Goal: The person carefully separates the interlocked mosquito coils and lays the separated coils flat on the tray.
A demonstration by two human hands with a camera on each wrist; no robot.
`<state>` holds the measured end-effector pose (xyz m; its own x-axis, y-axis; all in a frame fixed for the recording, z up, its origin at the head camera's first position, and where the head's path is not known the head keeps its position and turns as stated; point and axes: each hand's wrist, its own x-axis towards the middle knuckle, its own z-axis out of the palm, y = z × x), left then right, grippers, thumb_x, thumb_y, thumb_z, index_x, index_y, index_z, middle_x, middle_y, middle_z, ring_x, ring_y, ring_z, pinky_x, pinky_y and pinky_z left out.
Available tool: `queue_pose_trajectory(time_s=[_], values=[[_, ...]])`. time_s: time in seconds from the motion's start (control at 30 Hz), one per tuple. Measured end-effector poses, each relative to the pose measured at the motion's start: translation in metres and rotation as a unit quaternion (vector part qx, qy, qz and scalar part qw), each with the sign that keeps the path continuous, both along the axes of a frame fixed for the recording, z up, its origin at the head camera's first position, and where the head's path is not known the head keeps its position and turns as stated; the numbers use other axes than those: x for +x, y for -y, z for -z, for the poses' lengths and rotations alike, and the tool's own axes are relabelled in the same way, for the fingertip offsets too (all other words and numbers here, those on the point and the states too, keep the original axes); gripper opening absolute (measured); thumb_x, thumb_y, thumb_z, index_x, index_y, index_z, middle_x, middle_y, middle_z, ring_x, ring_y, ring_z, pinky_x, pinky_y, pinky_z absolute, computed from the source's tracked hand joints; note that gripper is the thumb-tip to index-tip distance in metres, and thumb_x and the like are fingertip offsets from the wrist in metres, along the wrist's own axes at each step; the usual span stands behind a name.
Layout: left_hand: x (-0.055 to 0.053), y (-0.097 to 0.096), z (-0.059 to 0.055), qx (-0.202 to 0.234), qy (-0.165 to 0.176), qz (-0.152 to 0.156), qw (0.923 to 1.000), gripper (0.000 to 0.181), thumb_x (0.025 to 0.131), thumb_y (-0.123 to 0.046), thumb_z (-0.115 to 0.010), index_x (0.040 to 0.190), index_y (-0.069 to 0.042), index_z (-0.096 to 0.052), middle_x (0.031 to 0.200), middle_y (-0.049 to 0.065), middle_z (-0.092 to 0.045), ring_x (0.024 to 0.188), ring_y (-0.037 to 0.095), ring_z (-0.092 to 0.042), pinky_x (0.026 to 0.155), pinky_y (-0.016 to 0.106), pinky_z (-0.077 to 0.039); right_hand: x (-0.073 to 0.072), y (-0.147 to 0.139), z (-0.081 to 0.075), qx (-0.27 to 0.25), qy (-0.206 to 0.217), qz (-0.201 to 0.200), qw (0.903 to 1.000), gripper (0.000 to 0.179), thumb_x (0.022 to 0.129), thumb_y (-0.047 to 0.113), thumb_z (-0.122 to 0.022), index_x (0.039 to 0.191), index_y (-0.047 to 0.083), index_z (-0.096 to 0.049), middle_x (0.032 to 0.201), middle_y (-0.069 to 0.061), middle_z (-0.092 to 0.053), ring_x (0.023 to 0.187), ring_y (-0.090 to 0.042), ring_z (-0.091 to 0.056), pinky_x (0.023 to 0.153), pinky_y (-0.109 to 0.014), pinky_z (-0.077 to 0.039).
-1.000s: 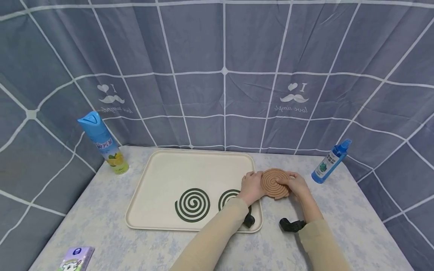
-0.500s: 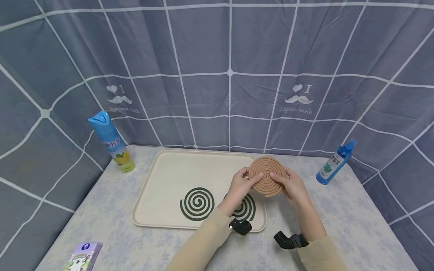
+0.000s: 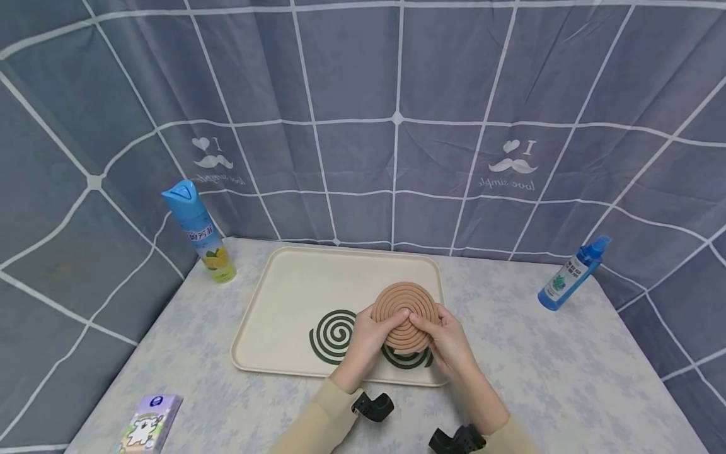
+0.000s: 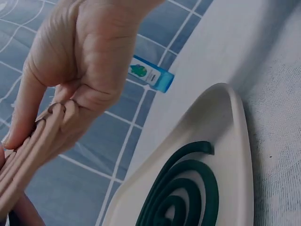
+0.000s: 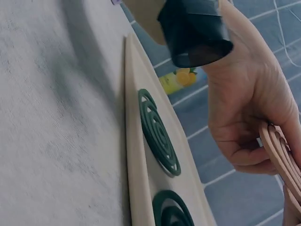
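Note:
A brown mosquito coil [image 3: 404, 297] is held up flat-faced over the right part of the cream tray [image 3: 295, 284]. My left hand [image 3: 365, 337] pinches its left side, thumb on the front face. On the opposite side my right hand [image 3: 452, 343] grips it the same way; both thumbs nearly meet near the middle. Edge-on in the left wrist view, the coil [image 4: 33, 162] shows several stacked layers. Below it a dark green coil [image 3: 406, 364] lies on the tray, partly covered. Another green coil [image 3: 319, 345] lies to its left, its right edge behind my left hand.
A blue and yellow spray can [image 3: 198, 233] stands at the back left of the table [image 3: 522, 353]. A blue spray bottle [image 3: 570, 277] is at the back right. The purple pack [image 3: 149, 425] lies front left. A grid-patterned curtain [image 3: 363, 151] hangs behind.
The brown mosquito coil has come left from beside the tray's right edge to over the tray's right part. Both hands have moved with it, keeping their hold, and the head view has shifted slightly.

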<state>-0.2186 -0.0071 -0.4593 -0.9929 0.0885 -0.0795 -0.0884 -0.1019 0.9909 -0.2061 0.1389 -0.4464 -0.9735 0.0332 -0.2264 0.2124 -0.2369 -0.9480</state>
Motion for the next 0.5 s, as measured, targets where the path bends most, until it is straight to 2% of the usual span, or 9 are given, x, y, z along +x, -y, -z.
queue_pose_trajectory(time_s=[0.1,0.23,0.4,0.5], values=[[0.002,0.005,-0.002,-0.005,-0.006,-0.009,0.9999,0.048,0.083,-0.031,-0.079,0.121,-0.004,-0.068,0.112,0.013,-0.073,0.1,0.019,-0.07,0.088,0.028,-0.058,0.002,0.004,0.0,0.017,-0.007,-0.001,0.9998,0.048,0.092,0.001,-0.065,0.136,-0.005,-0.047,0.112,-0.007,-0.066,0.09,-0.009,-0.07,0.081,-0.023,-0.059],[0.003,0.013,-0.006,-0.035,-0.019,-0.013,0.9991,0.048,0.081,-0.03,-0.081,0.119,-0.004,-0.069,0.107,0.014,-0.074,0.094,0.017,-0.071,0.083,0.027,-0.058,0.002,0.004,-0.002,0.073,-0.019,-0.004,0.9971,0.042,0.09,0.007,-0.07,0.128,-0.005,-0.056,0.102,-0.003,-0.068,0.085,-0.008,-0.067,0.076,-0.021,-0.057],[0.003,0.023,-0.012,-0.086,-0.036,-0.034,0.9951,0.047,0.078,-0.028,-0.083,0.113,-0.001,-0.071,0.1,0.016,-0.075,0.087,0.016,-0.071,0.076,0.026,-0.057,0.002,-0.002,-0.01,0.172,-0.058,0.018,0.9832,0.035,0.093,0.019,-0.069,0.12,-0.002,-0.064,0.092,0.003,-0.068,0.078,-0.003,-0.062,0.072,-0.017,-0.054],[0.002,0.027,-0.014,-0.099,-0.04,-0.038,0.9936,0.046,0.076,-0.028,-0.085,0.111,0.0,-0.072,0.098,0.016,-0.075,0.084,0.016,-0.07,0.074,0.027,-0.058,0.001,-0.004,-0.013,0.204,-0.072,0.032,0.9757,0.032,0.093,0.02,-0.07,0.117,-0.001,-0.067,0.089,0.003,-0.069,0.076,-0.002,-0.062,0.071,-0.017,-0.054]])
